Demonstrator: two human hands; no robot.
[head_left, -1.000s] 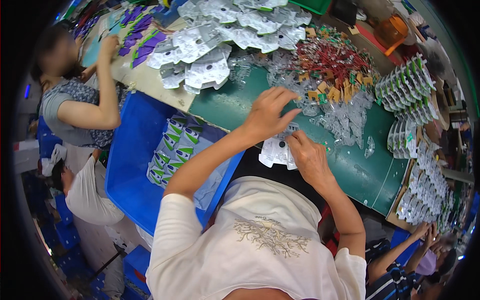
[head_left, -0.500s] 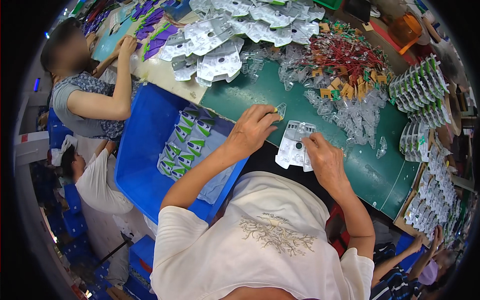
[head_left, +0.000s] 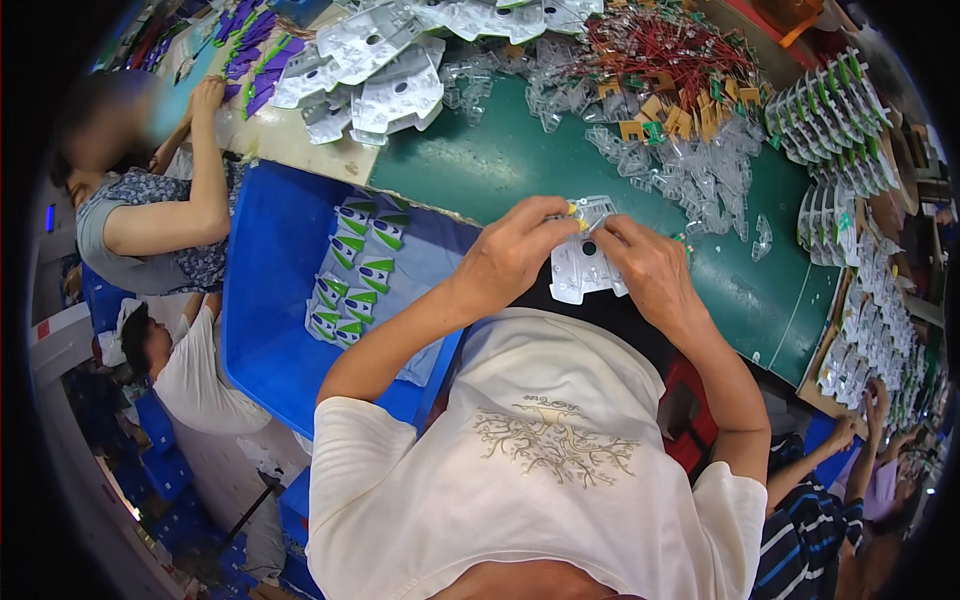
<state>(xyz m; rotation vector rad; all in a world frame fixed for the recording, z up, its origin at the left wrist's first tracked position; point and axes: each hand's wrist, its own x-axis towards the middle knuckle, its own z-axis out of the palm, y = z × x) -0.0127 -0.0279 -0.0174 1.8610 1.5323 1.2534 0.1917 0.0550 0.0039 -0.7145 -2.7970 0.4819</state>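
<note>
A silvery-white plastic housing (head_left: pixel 578 275) with a round dark hole lies in front of me at the near edge of the green table. My left hand (head_left: pixel 515 252) is closed at its upper left, thumb and fingertips pinched with yellow on the tips. A clear plastic piece (head_left: pixel 598 207) shows at those fingertips, over the housing's top; how it sits there is partly hidden. My right hand (head_left: pixel 648 265) grips the housing's upper right edge. Just beyond its knuckles a small green bit (head_left: pixel 684 240) shows; I cannot tell whether it is held.
Clear pieces (head_left: pixel 715 170) and red-wired parts (head_left: pixel 670 45) are heaped on the green table (head_left: pixel 470 160). Stacked housings (head_left: pixel 395 85) lie far left, ribbed stacks (head_left: pixel 830 110) at right. A blue bin (head_left: pixel 265 290) with green-white parts (head_left: pixel 350 270) stands left. Co-workers sit at both sides.
My left hand has moved right with the clear piece, from beside the housing to its top. My right hand has shifted up along the housing's edge. The whole view has shifted slightly.
</note>
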